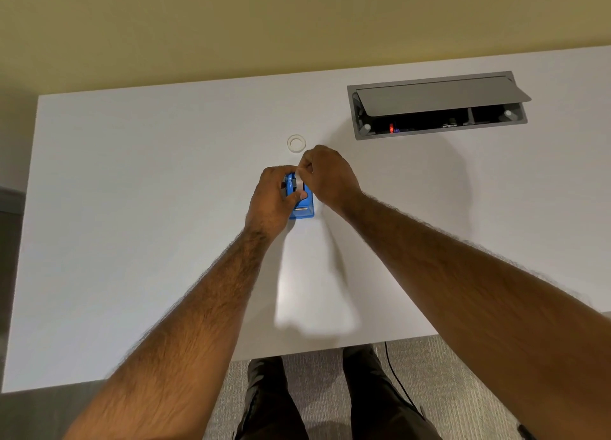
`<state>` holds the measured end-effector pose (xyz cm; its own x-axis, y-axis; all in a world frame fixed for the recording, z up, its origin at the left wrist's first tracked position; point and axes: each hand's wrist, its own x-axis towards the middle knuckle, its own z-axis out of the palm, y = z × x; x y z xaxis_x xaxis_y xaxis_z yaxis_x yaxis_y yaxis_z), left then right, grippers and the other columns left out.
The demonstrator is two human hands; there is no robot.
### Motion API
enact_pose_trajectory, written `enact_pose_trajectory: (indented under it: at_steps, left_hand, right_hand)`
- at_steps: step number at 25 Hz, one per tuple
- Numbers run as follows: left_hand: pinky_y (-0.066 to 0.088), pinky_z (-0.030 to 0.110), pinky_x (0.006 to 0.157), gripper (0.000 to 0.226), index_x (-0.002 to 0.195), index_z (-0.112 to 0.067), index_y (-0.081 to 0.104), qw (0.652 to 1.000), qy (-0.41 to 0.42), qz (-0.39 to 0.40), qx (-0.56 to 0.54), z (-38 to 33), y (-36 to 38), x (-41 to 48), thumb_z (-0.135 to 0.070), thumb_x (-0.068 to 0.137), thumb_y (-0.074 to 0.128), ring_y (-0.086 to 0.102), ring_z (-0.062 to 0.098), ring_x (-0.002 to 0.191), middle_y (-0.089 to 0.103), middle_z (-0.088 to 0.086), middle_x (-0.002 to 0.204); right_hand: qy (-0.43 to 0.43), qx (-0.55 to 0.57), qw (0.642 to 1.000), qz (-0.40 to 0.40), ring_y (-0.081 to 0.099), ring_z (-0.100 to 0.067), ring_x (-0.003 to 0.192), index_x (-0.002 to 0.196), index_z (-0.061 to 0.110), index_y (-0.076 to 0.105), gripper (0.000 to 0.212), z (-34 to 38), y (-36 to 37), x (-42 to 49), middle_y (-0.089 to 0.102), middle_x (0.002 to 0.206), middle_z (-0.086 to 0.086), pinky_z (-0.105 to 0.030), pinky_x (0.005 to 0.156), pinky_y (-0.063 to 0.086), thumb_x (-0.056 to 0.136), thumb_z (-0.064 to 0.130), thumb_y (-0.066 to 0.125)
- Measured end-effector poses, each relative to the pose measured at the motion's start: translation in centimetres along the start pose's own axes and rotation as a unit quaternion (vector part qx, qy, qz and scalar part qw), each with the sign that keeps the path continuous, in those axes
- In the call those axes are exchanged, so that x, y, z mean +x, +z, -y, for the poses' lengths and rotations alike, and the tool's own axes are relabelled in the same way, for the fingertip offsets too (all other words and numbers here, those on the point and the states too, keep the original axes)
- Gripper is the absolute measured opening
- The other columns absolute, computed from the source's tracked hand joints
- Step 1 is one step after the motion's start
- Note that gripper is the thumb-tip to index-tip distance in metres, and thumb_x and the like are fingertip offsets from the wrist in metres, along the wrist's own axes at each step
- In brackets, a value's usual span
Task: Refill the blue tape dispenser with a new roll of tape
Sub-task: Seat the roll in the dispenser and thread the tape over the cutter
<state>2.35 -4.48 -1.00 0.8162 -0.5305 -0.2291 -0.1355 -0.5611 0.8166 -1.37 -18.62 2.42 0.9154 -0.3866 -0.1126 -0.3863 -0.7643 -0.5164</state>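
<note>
The blue tape dispenser stands on the white table, near its middle. My left hand wraps around the dispenser's left side, thumb pressing on the tape roll seated in it. My right hand is at the far end of the dispenser, fingers pinched on a strip of clear tape that runs up from the roll. The dispenser's metal cutter shows at its near end. A small white ring, an empty tape core, lies flat on the table just beyond my hands.
A grey cable box is set into the table at the back right, its lid propped open. A yellow wall runs behind the table. My legs and a black cable are below the table's near edge.
</note>
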Motion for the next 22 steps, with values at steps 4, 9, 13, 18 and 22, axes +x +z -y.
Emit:
enact_pose_trajectory:
  at_steps: [4,9,13,18,22]
  left_hand:
    - [0.043,0.017,0.087,0.045,0.125,-0.023,0.058,1.000,-0.002,-0.001,-0.008,-0.08,-0.12,-0.07,-0.019,0.084,0.077,0.059,0.011,0.102,0.059,-0.002,0.122]
    - [0.043,0.017,0.087,0.045,0.125,-0.020,0.059,1.000,0.000,0.001,-0.007,-0.30,-0.48,-0.18,-0.016,0.083,0.077,0.059,0.013,0.102,0.059,0.001,0.123]
    - [0.042,0.014,0.083,0.045,0.125,-0.018,0.059,1.000,-0.005,0.002,-0.002,-0.65,-0.51,-0.29,-0.015,0.084,0.076,0.060,0.013,0.101,0.059,0.001,0.122]
    - [0.049,0.029,0.092,0.044,0.123,-0.020,0.059,1.000,-0.004,0.005,0.013,-0.91,-0.60,-0.20,-0.014,0.083,0.076,0.060,0.016,0.103,0.060,0.001,0.121]
    - [0.050,0.030,0.092,0.042,0.122,-0.021,0.059,1.000,-0.013,0.003,0.012,-0.85,-0.56,-0.14,-0.016,0.083,0.076,0.060,0.017,0.102,0.060,0.002,0.120]
  right_hand:
    - [0.010,0.008,1.000,0.007,0.059,-0.014,0.077,0.094,0.008,0.068,0.021,-0.05,-0.04,-0.26,0.068,0.091,-0.008,-0.025,0.076,0.052,0.097,0.022,0.053]
    - [0.010,0.054,0.998,0.030,0.061,-0.016,0.081,0.097,0.008,0.072,0.019,-0.31,-0.41,-0.86,0.068,0.095,-0.007,-0.024,0.073,0.047,0.091,0.018,0.056]
    - [0.004,0.061,0.997,0.038,0.060,-0.014,0.078,0.090,0.009,0.073,0.013,-0.01,-0.63,-0.81,0.069,0.090,-0.005,-0.023,0.071,0.044,0.085,0.019,0.067]
    - [0.024,0.049,0.998,0.031,0.065,-0.016,0.076,0.086,0.008,0.072,0.015,0.34,-0.57,-0.29,0.072,0.086,-0.006,-0.026,0.072,0.054,0.090,0.017,0.061]
    - [0.040,0.048,0.998,0.021,0.059,-0.013,0.072,0.087,0.007,0.070,0.017,0.40,-0.43,0.00,0.071,0.085,-0.007,-0.022,0.069,0.048,0.092,0.018,0.059]
